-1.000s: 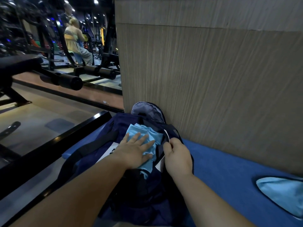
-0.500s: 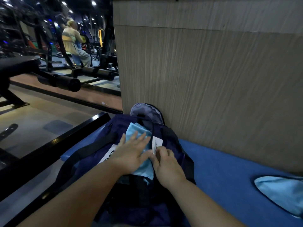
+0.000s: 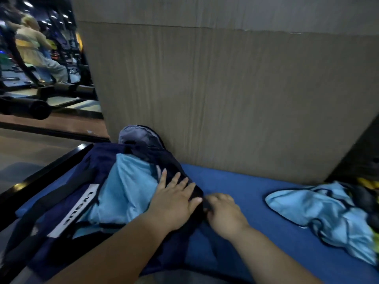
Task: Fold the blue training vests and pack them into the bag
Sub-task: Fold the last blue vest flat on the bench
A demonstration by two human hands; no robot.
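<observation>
Since half a second ago the left hand (image 3: pixel 176 199) has slid off the pale cloth to the right side of the bag (image 3: pixel 98 160), and the right hand (image 3: pixel 223 210) has dropped to the bag's near right edge. The white tag it was pinching is no longer visible.

The left hand now lies flat with fingers spread, pressing the dark fabric of the bag just right of the folded vest (image 3: pixel 127 187). The right hand's fingers are curled at the bag's rim and seem to pinch the dark edge. Blur hides whether that is a zip pull or plain fabric.

The folded vest sits inside the open bag, bulging above its mouth. The loose vests (image 3: pixel 320 208) lie crumpled well to the right of the bag on the blue worktop (image 3: pixel 235 181). Behind the bag stands a wood-grain panel (image 3: pixel 225 99).

The vests look thin, light and limp, with a slightly slick sheen, so they will likely sag, slip and unfold if lifted by one corner. They are probably best taken at the dark-bound hems or shoulder straps with both hands. A folded one wants a flat palm to hold it down while the soft bag, which collapses easily, is held open at its rim.
</observation>
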